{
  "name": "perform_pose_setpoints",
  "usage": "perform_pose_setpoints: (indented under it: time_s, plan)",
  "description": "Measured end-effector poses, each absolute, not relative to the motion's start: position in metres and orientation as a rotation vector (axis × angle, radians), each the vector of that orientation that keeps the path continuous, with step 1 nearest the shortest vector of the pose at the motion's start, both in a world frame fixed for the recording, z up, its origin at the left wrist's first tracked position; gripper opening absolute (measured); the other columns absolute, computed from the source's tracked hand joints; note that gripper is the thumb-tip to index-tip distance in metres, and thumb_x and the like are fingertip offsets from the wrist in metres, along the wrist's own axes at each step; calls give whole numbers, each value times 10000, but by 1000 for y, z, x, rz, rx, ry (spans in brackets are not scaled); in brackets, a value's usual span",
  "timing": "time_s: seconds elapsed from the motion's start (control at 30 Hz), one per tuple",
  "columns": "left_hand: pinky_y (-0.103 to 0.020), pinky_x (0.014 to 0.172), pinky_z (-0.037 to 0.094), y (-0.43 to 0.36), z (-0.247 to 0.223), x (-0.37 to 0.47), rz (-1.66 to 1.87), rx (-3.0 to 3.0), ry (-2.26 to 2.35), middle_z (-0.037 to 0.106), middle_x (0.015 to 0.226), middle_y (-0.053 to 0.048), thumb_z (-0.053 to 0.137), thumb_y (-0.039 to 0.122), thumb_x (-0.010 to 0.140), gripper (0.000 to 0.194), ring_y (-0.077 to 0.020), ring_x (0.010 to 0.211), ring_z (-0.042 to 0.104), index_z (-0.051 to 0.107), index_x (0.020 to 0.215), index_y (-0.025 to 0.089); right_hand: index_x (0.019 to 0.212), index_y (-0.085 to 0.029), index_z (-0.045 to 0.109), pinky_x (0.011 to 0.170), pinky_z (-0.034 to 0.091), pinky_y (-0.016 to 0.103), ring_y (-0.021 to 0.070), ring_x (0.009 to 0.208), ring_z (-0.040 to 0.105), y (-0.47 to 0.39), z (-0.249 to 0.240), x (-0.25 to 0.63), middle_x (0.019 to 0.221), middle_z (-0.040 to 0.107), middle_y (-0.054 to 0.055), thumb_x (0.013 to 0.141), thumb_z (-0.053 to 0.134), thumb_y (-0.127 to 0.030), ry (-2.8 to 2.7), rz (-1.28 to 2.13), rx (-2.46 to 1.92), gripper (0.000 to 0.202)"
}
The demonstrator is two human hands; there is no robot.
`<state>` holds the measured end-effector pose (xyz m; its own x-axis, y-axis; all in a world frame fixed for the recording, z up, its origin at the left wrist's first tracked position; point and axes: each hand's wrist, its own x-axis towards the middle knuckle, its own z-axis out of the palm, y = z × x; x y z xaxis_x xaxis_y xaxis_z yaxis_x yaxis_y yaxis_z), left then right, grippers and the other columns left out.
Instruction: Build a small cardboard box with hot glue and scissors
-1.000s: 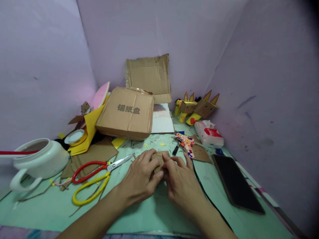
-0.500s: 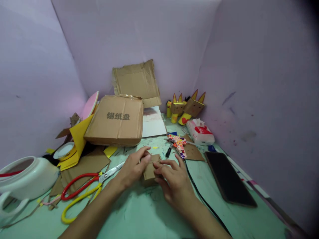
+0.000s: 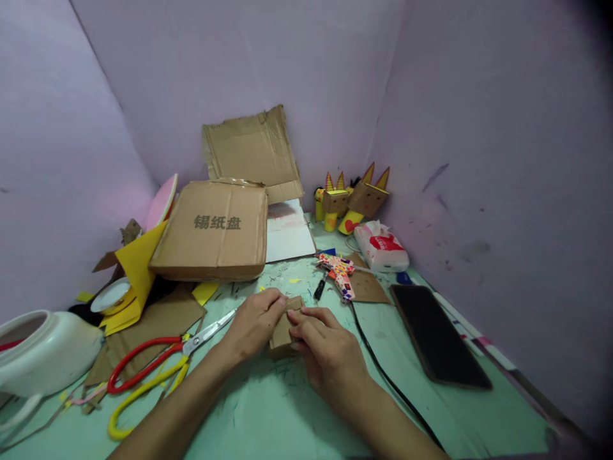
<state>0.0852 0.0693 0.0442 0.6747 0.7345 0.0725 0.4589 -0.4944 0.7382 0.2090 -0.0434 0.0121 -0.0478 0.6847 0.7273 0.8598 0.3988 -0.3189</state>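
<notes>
A small brown cardboard box (image 3: 281, 333) sits on the green tabletop between my two hands. My left hand (image 3: 253, 326) grips its left side, fingers curled over the far edge. On the right side, my right hand (image 3: 324, 345) presses its thumb and fingers against the box's top and side. Part of the box is hidden behind my fingers. Close to my left forearm lies a pair of scissors (image 3: 184, 348) with red and yellow handles, blades partly apart. A floral-patterned hot glue gun (image 3: 341, 278) rests beyond my right hand, its black cord trailing toward me.
A large cardboard box (image 3: 211, 233) stands at the back left, near cardboard scraps (image 3: 167, 319) and a white pot (image 3: 52, 351). To the right are a phone (image 3: 438, 335) and a tissue pack (image 3: 380, 246). Cardboard animal figures (image 3: 366, 198) stand in the corner.
My right hand's fingers have drawn in closer on the small box, and my left fingers have curled down against it. The whole view has shifted slightly, with the scene moving left.
</notes>
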Motion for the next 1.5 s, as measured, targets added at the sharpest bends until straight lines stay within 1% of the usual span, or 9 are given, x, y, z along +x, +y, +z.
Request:
perform_pose_setpoints:
  time_s: [0.13,0.4,0.5,0.57,0.73,0.97,1.13,1.33,1.5]
  plan:
    - [-247,570,334,79,50,93,389,2024,916,596,630,-6,623,459,663,299,-159,634,483,640,653,161,820,-191,557,801,552,361,211,885,620,-44,15,209,918,721,83,833,481,-68,-1811,-265,-1356,145]
    - [-224,425,231,81,50,114,272,1687,948,421,413,40,665,470,541,358,-79,423,320,562,470,134,842,-186,544,916,498,357,169,894,632,-41,6,208,926,700,94,817,461,-12,-1754,-208,-1224,194]
    - [-225,439,263,81,50,112,286,1656,968,468,434,24,678,449,523,338,-89,437,367,611,506,118,854,-184,579,828,533,348,189,915,616,-43,3,206,941,650,108,797,482,-31,-1615,-127,-1229,189]
    - [-225,449,282,80,51,111,293,1631,974,504,453,10,684,462,528,355,-98,450,400,641,538,110,860,-185,603,805,539,347,217,997,600,-45,1,205,1055,598,134,775,544,-74,-1441,9,-1315,151]
    - [-224,473,327,76,53,111,311,1535,998,582,493,-19,730,462,489,401,-115,477,457,706,626,86,806,-205,600,918,483,332,233,1141,576,-46,1,206,1208,620,108,685,664,-61,-1247,366,-1336,198]
    - [-229,473,339,72,56,116,353,1545,1031,616,503,-32,724,411,497,338,-128,494,480,715,601,90,689,-217,515,917,469,326,230,1134,590,-41,5,205,1161,671,69,584,714,-14,-937,729,-1300,302]
    - [-226,463,339,74,58,116,370,1524,1086,599,477,-12,736,400,475,307,-121,478,476,705,566,108,881,-227,503,892,487,342,214,1004,646,-36,6,201,1025,695,26,466,773,-13,-660,895,-1257,539]
    - [-228,453,345,73,60,119,370,1466,1067,596,457,-10,716,339,476,221,-122,460,479,683,509,124,809,-206,538,894,482,374,234,967,650,-34,6,205,940,712,31,446,804,-75,-689,902,-1299,469]
    - [-242,480,367,71,59,118,381,1464,1064,628,493,-31,724,321,465,237,-143,490,512,713,563,105,737,-218,515,890,482,424,264,964,659,-36,8,204,859,730,28,436,805,-77,-665,938,-1249,442]
